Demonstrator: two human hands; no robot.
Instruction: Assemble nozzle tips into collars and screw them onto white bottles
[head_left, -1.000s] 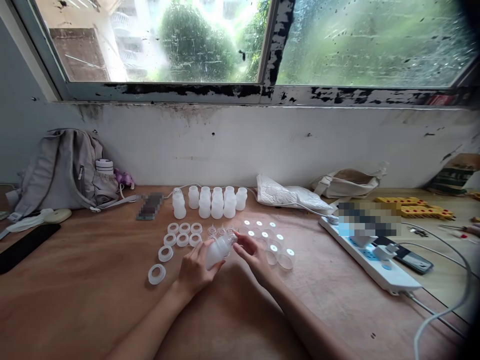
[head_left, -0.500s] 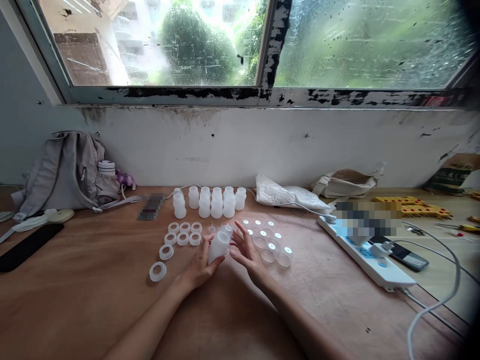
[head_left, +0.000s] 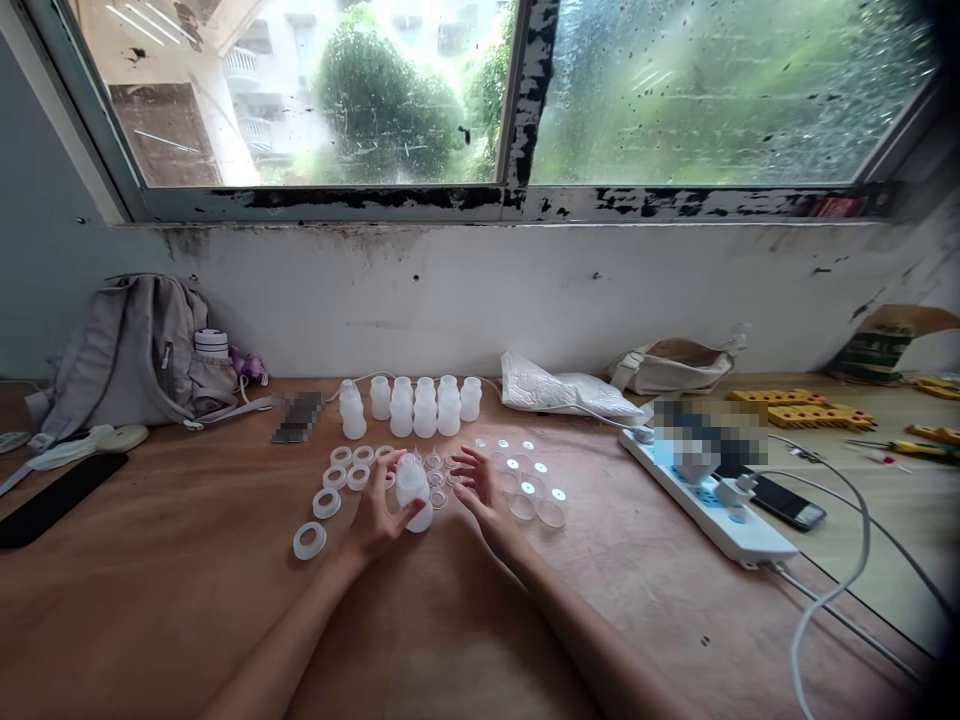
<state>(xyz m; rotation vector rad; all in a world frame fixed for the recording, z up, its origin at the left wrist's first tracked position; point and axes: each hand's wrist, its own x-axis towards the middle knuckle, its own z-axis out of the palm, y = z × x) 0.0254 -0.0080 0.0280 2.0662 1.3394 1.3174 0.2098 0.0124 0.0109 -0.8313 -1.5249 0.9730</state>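
My left hand [head_left: 381, 512] is closed around a frosted translucent baby bottle [head_left: 415, 495], which stands roughly upright at the table's middle. Just to the right, my right hand [head_left: 484, 500] is apart from the bottle, fingers spread and holding nothing. Several clear nipples [head_left: 435, 479] sit between the hands, partly hidden by the bottle. White collar rings [head_left: 326, 503] lie in rows left of my left hand. Right of my right hand are clear round caps [head_left: 551, 514] and small white discs [head_left: 529, 488]. Several more bottles [head_left: 425, 415] stand in rows behind.
A grey backpack [head_left: 142, 350] and a black flat object [head_left: 60, 497] are on the left. A silvery bag [head_left: 562, 388] and a cream pouch [head_left: 671, 365] lie against the wall. At the right are a white power strip [head_left: 720, 520], cables, a phone [head_left: 787, 500] and yellow parts [head_left: 817, 412].
The bottle has gone from tilted to nearly upright and moved left and down with my left hand. My right hand has drawn away from it. The camera view has shifted slightly.
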